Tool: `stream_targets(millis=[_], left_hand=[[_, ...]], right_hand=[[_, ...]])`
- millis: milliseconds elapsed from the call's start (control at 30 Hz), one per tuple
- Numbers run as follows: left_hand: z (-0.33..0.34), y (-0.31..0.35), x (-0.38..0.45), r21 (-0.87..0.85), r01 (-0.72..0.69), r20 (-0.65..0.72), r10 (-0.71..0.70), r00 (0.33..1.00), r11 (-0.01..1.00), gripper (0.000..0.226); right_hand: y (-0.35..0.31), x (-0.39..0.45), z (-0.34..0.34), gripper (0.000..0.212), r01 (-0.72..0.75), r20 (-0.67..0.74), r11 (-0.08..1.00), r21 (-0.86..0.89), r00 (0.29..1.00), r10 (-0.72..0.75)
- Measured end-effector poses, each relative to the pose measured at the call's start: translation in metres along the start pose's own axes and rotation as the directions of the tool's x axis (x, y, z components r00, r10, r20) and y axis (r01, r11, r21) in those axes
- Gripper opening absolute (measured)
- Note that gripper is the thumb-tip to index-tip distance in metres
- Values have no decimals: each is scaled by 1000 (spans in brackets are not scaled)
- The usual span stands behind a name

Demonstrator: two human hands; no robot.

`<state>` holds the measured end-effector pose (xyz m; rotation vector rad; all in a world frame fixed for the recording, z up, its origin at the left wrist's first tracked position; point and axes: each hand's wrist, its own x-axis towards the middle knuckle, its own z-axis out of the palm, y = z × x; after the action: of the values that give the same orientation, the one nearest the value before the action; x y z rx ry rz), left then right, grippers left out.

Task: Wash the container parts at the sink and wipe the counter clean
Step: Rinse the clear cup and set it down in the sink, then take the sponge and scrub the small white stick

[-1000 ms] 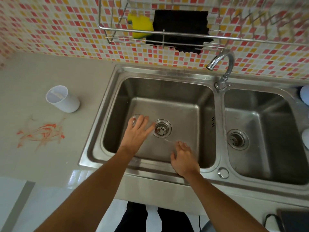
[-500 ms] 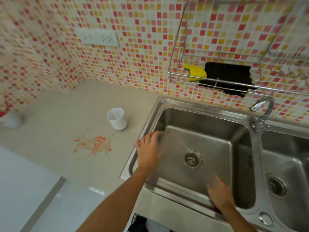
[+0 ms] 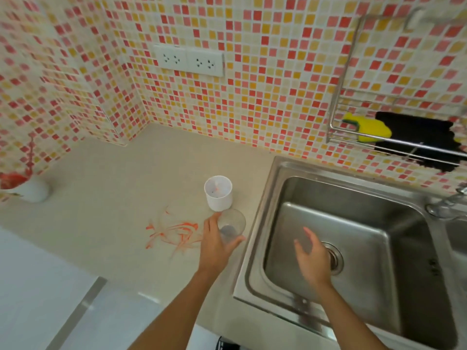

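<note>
A clear cup [image 3: 231, 227] is now held in the left hand [image 3: 214, 245], fingers wrapped round its side, just over the counter [image 3: 113, 173] at the near-left edge of the sink [image 3: 262, 198]. Half a second ago that hand was at the sink's left rim; one second ago both hands were down in the basin. So the clear part has been lifted out leftward, toward the white cup [image 3: 217, 193], which stands upright just beyond it on the counter. Whether the two touch cannot be told.

The right hand [image 3: 312, 253] is spread wide and empty over the basin, near the drain [image 3: 334, 258], blurred by motion.

Judgement: one container part is probably rinsed and being set down. The white cup shows specks inside and likely remains to be washed. The orange smear [image 3: 174, 234] left of the left hand is untouched, so the wipe is not started. A sponge [image 3: 366, 127] and dark cloth [image 3: 417, 137] sit in the wall rack [image 3: 338, 97], far right.
</note>
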<state>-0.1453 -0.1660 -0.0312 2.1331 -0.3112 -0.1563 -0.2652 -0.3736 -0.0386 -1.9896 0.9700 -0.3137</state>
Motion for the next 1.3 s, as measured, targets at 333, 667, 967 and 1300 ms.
stream_targets(millis=[333, 667, 967, 1300], left_hand=[[-23, -18, 9, -120, 29, 63, -21, 998, 992, 89], [-74, 10, 127, 356, -471, 164, 442, 882, 807, 31], [-75, 12, 161, 390, -617, 351, 509, 786, 684, 20], [-74, 19, 157, 421, -626, 347, 521, 780, 656, 13]], right_hand=[[-70, 17, 45, 41, 142, 133, 989, 48, 980, -147], [-164, 72, 93, 83, 311, 464, 950, -14, 844, -269], [-168, 88, 119, 87, 343, 563, 939, 6, 775, -286], [-165, 84, 123, 90, 314, 518, 949, -12, 814, -263]])
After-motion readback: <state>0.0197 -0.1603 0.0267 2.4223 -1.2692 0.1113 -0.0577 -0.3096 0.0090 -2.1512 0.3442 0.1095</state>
